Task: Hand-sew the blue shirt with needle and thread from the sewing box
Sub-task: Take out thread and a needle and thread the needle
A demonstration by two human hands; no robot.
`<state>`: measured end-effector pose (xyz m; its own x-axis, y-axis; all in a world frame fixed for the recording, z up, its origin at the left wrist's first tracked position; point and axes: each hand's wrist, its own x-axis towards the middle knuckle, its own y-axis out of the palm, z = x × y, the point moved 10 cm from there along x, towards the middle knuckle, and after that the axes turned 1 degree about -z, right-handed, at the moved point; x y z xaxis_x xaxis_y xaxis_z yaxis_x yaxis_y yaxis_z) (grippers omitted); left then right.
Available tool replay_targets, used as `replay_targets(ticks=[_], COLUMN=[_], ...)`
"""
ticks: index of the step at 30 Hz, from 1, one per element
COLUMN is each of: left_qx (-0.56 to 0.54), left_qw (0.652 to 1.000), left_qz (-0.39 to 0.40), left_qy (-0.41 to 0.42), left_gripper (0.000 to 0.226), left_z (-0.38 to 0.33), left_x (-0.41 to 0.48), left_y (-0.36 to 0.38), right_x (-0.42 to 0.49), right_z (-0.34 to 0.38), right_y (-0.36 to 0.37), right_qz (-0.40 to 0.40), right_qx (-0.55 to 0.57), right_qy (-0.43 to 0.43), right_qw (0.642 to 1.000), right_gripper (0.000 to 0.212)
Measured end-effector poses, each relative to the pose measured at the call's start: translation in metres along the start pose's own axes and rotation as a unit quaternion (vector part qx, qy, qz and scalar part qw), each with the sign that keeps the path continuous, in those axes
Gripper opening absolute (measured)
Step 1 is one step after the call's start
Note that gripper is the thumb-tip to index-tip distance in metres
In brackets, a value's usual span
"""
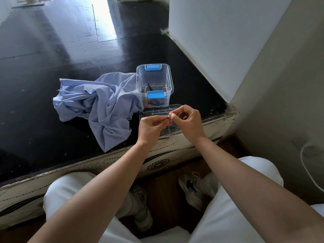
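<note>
Brown wood flooring and pale trousers occupy the nearest ground, and the worn, cream-painted table edge [175, 146] with a dotted pattern stands just beyond the knees.

Both hands are raised over that edge. The right hand [188, 122] pinches a small bright sliver, judged to be the needle [168, 116], between thumb and forefinger, its other fingers curled. The left hand [152, 126] meets it fingertip to fingertip, pinched tight. It is judged to hold the thread, which is too fine to confirm.

Risks noted:
- The needle is slim and smooth, so a slackened pinch would drop it to the floor between the shoes.
- A frayed thread end would miss the eye.
- The clear ribbed lid [152, 111] lies flat under the hands at the table edge, and a knock from a wrist could push it off.

Behind the lid stands the open sewing box [168, 76]. It is rigid clear plastic with rounded corners and blue latches, and the dark looped handles [156, 101] inside are probably scissors.

The blue shirt [105, 102] is thin, soft and heavily creased. It lies crumpled against the left side of the box, with one fold reaching the table edge. It is not yet stitched.

Farther off are the glossy black tabletop [52, 50] and a matt pale wall [228, 41].
</note>
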<state>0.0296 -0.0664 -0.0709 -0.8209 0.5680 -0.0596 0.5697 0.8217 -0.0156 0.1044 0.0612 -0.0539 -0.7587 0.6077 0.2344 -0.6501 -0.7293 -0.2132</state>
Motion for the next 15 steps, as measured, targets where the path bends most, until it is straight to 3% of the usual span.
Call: replay_targets(ticks=[15], left_qx=[-0.007], left_qw=[1.0], left_qz=[0.002], left_qy=[0.002], left_gripper=[0.012], left_z=[-0.0006], left_x=[0.0002], left_y=[0.0007], right_x=[0.001], right_z=[-0.0017], right_y=[-0.0011], right_qz=[-0.004], right_qx=[-0.007], right_qy=[0.004], right_qw=[1.0], right_gripper=[0.012])
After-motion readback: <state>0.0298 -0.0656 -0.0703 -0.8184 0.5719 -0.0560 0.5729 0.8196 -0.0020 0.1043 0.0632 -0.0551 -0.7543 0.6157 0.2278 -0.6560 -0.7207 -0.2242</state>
